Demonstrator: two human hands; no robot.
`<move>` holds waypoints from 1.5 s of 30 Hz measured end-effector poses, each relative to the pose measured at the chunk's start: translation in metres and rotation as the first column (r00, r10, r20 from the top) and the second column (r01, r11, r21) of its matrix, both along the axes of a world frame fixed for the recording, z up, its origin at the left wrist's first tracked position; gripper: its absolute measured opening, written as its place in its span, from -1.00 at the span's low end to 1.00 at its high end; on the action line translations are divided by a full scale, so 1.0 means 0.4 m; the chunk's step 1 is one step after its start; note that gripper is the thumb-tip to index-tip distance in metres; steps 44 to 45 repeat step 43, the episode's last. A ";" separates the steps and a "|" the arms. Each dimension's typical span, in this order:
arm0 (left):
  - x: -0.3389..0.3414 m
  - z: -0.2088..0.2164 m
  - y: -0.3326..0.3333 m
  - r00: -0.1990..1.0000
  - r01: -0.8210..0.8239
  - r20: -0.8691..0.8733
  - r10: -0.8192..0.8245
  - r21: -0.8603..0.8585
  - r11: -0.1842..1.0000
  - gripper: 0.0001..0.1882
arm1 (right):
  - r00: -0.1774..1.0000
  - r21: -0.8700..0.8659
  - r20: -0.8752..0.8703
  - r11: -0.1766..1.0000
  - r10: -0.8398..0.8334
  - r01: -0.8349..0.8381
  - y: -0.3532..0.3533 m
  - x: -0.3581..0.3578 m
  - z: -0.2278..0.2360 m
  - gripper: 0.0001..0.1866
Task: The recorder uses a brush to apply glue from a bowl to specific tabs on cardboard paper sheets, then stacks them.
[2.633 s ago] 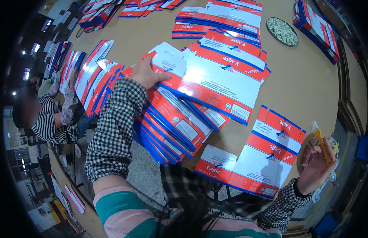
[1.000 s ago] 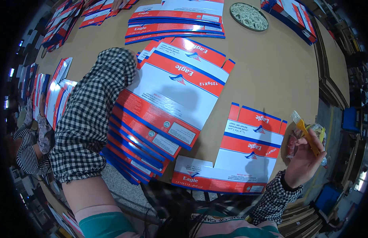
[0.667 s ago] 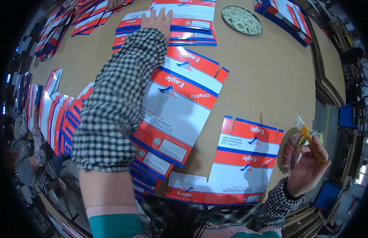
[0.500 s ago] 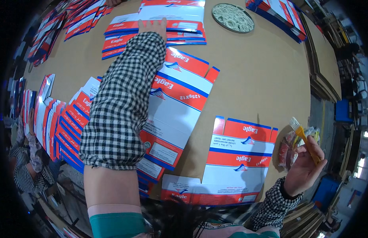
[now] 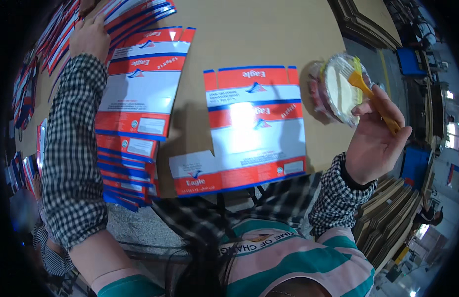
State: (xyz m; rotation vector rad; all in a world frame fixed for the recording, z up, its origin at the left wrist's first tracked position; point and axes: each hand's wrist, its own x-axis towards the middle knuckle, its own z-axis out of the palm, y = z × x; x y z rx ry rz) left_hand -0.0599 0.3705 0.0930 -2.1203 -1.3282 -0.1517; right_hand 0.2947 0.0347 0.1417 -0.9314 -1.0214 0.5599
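Note:
My left hand reaches to the far left and rests on the edge of the fanned flat cartons, fingers stretched over them. Held in my right hand is a yellow-handled brush with pale bristles. The bristles are over a plastic-wrapped tub of cream-coloured paste. A flat, unfolded red, white and blue carton lies alone in front of me, with glare on its middle. To its left is an overlapping row of like cartons, partly behind my left sleeve.
Bundled cartons lie along the table's left side. Stacked brown cardboard sheets stand at the lower right. Blue bins are beyond the table's right edge. Brown table surface shows behind the single carton.
The view has shifted, moving the cartons and tub in the picture. My left hand has gone from the far stack to the fanned cartons at left. My right hand still holds the brush.

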 end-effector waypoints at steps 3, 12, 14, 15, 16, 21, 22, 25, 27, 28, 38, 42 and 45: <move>0.151 0.056 -0.213 0.893 0.414 0.144 -0.426 0.105 0.904 -0.53 | 0.999 0.046 0.017 0.998 -0.044 0.043 -0.067 0.020 0.025 -0.43; 0.401 -0.020 -0.847 0.652 0.713 0.560 -0.511 -0.224 0.665 -0.63 | 0.999 0.114 -0.025 0.992 -0.045 0.047 -0.224 0.051 0.048 -0.44; 0.466 -0.040 -0.939 0.838 0.542 0.315 -0.446 -0.576 0.612 -0.71 | 0.998 0.121 -0.055 0.991 -0.043 0.050 -0.254 0.054 0.049 -0.44; 0.486 -0.048 -0.972 0.880 0.446 0.214 -0.425 -0.682 0.579 -0.77 | 0.996 0.129 -0.077 0.990 -0.045 0.055 -0.264 0.052 0.051 -0.43; 0.496 -0.067 -0.992 0.855 0.505 0.319 -0.410 -0.695 0.512 -0.71 | 0.995 0.114 -0.074 0.991 -0.065 0.073 -0.281 0.057 0.040 -0.43; 0.449 -0.149 -1.044 0.805 0.559 0.546 -0.230 -0.570 0.602 -0.47 | 0.989 0.082 -0.083 0.988 -0.123 0.130 -0.315 0.034 0.027 -0.42; 0.411 -0.134 -1.045 0.767 0.553 0.624 -0.149 -0.526 0.647 -0.39 | 0.988 0.071 -0.074 0.988 -0.134 0.139 -0.319 0.035 0.022 -0.42; 0.293 -0.069 -1.037 0.823 0.347 0.550 0.143 -0.685 0.641 -0.20 | 0.988 0.021 -0.092 0.992 -0.123 0.126 -0.326 0.028 -0.001 -0.43; 0.235 -0.102 -1.024 0.861 0.312 0.501 0.088 -0.657 0.686 -0.19 | 0.992 -0.011 -0.107 0.998 -0.070 0.070 -0.318 0.022 -0.020 -0.44; 0.213 -0.115 -1.014 0.896 0.280 0.442 0.034 -0.624 0.729 -0.17 | 0.992 -0.041 -0.127 0.999 -0.020 0.015 -0.312 0.013 -0.026 -0.45; 0.176 -0.095 -0.849 0.898 0.379 0.437 -0.040 -0.726 0.574 -0.16 | 0.991 -0.197 -0.131 0.979 0.022 -0.048 -0.279 -0.097 -0.033 -0.49; 0.160 -0.123 -0.811 0.897 0.342 0.434 0.088 -0.805 0.486 -0.17 | 0.992 -0.240 -0.127 0.970 0.004 -0.034 -0.281 -0.106 -0.039 -0.50; 0.159 -0.118 -0.806 0.903 0.351 0.424 0.071 -0.821 0.450 -0.18 | 0.993 -0.253 -0.118 0.967 -0.002 -0.028 -0.282 -0.106 -0.038 -0.50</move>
